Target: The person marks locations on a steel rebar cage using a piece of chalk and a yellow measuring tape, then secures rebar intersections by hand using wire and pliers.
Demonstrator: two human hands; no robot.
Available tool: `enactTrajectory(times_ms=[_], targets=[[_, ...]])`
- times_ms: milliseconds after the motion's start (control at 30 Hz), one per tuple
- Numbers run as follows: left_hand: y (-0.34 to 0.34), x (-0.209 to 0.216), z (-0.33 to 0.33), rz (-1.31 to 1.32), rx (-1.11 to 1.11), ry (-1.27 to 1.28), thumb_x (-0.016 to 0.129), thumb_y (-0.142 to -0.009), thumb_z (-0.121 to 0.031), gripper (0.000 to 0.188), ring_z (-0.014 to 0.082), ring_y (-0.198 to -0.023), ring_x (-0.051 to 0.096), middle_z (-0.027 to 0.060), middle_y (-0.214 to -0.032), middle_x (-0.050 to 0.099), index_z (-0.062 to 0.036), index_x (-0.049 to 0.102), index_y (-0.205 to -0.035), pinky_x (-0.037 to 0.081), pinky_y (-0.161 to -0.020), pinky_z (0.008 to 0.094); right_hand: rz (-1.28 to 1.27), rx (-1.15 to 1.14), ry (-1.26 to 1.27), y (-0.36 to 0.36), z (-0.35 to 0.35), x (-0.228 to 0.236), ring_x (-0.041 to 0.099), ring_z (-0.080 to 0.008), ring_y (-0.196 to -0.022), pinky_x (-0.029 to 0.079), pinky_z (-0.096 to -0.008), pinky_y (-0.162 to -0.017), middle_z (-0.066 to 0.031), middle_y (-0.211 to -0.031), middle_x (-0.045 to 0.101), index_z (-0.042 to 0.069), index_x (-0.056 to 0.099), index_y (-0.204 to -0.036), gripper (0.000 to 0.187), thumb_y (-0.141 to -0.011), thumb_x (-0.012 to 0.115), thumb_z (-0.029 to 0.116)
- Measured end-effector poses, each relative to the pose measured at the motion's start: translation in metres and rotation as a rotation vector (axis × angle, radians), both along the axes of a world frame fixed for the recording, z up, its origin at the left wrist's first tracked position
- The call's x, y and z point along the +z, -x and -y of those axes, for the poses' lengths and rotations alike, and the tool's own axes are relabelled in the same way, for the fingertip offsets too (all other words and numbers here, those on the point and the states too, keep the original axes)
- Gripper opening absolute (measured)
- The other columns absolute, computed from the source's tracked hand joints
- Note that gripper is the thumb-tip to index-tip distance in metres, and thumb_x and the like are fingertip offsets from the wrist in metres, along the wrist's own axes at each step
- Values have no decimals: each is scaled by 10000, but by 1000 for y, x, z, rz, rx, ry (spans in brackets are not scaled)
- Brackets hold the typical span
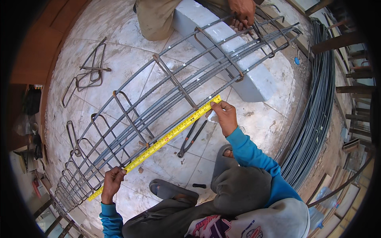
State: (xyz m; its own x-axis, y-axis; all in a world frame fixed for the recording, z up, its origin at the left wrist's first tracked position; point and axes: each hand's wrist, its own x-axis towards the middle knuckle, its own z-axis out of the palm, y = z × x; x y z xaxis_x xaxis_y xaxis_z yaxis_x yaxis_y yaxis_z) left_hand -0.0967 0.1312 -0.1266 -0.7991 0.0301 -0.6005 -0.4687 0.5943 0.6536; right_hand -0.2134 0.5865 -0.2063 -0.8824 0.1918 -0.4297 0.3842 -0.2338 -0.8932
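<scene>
A yellow measuring tape [170, 137] is stretched along the near bar of a long rebar cage [145, 104]. My left hand [112, 183] pinches the tape near the cage's left part, and the blade runs on past it to the lower left. At the tape's upper end, my right hand [224, 116] grips it between thumb and fingers. A small white piece shows under the right fingers; its kind is unclear. Steel stirrups [170, 77] cross the long bars, some of which bear white marks. End-cutting nippers [190, 138] lie on the tiles beside the tape.
A co-worker's hand [243, 11] touches the cage's far right end, which rests on a grey-white block [254, 85]. Loose bent stirrups [90, 71] lie at the left. Long rods [313, 115] are bundled at the right. A small black object [199, 185] lies near my sandals.
</scene>
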Motion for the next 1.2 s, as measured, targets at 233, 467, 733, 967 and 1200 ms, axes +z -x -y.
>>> enactTrajectory(times_ms=[233, 467, 733, 967, 1200], targets=[[-4, 1, 1, 161, -12, 70, 650, -931, -258, 275, 73, -598, 445, 7, -628, 544, -11, 627, -815, 372, -536, 260, 40, 71, 46, 2, 11, 8, 580, -88, -590, 465, -219, -542, -88, -701, 677, -28, 656, -837, 251, -936, 620, 200], [9, -5, -10, -191, -117, 285, 688, -892, -260, 309, 157, -520, 434, 114, -589, 554, 7, 627, -750, 390, -510, 323, 75, 83, 136, 4, 10, 8, 639, -161, -624, 512, -268, -600, -118, -714, 670, -43, 635, -884, 236, -936, 605, 185], [15, -13, -15, -220, -143, 391, 708, -862, -316, 350, 292, -493, 444, 176, -595, 539, -14, 621, -708, 383, -492, 372, 164, 266, 23, 2, -11, 17, 643, -166, -636, 524, -285, -605, -92, -728, 648, -6, 632, -926, 305, -954, 598, 296], [16, -18, -8, -199, -138, 322, 703, -864, -352, 393, 282, -489, 415, 171, -571, 505, -11, 611, -692, 369, -489, 374, 399, 482, 208, -14, -28, 57, 640, -147, -812, 562, -337, -716, -71, -889, 601, -2, 589, -1122, 307, -966, 560, 261], [16, -23, -4, -213, -120, 201, 703, -865, -362, 421, 247, -497, 361, 158, -553, 468, -11, 578, -670, 360, -486, 369, -110, 718, -112, 40, 20, 109, 613, -137, -949, 507, -280, -838, -88, -1066, 644, -26, 547, -1244, 397, -868, 654, 47]])
